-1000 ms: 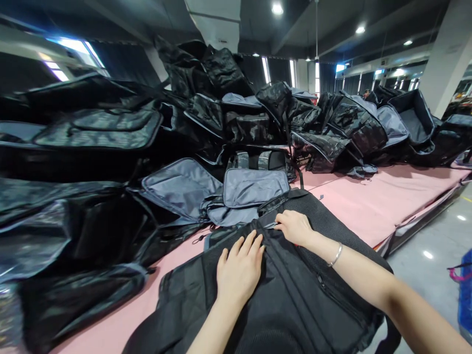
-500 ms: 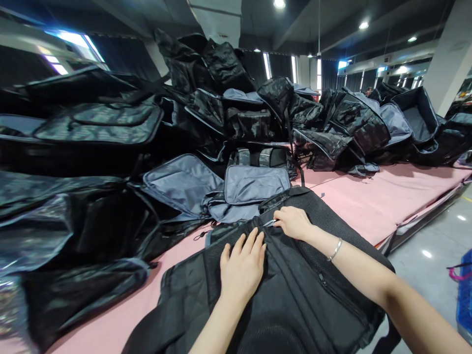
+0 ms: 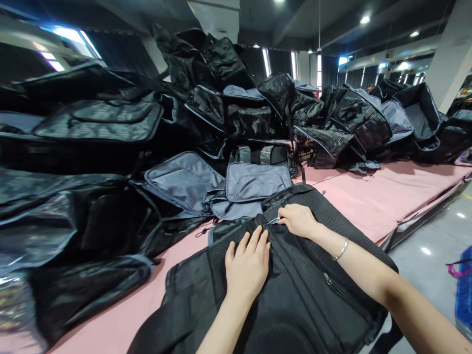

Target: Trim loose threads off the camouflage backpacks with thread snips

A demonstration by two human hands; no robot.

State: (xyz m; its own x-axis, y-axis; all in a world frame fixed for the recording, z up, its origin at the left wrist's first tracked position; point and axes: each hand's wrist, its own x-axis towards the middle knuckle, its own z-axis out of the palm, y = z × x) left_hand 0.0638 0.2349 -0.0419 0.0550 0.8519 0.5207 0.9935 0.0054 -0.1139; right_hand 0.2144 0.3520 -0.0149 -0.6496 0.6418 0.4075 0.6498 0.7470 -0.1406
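Note:
A black backpack (image 3: 295, 280) lies with its padded mesh back panel facing up on the pink table. My left hand (image 3: 247, 265) rests flat on its upper middle, fingers spread and holding nothing. Close by, near the top edge of the backpack, my right hand (image 3: 298, 220) is closed around small silver thread snips (image 3: 273, 221). Their tip points left, toward the base of the top strap, just above my left fingertips. The handle is hidden inside my fingers. A zipper pull (image 3: 327, 279) shows on the right side of the panel.
Open camouflage backpacks (image 3: 99, 120) are heaped along the left and back. Grey-lined flaps (image 3: 258, 182) lie just beyond the black backpack. Pink table covering (image 3: 401, 191) extends right to an edge above the floor. A blue crate (image 3: 463, 290) stands at far right.
Both hands and the backpack sit slightly further right in view. The right hand keeps the snips near the top edge; the left hand stays flat on the panel.

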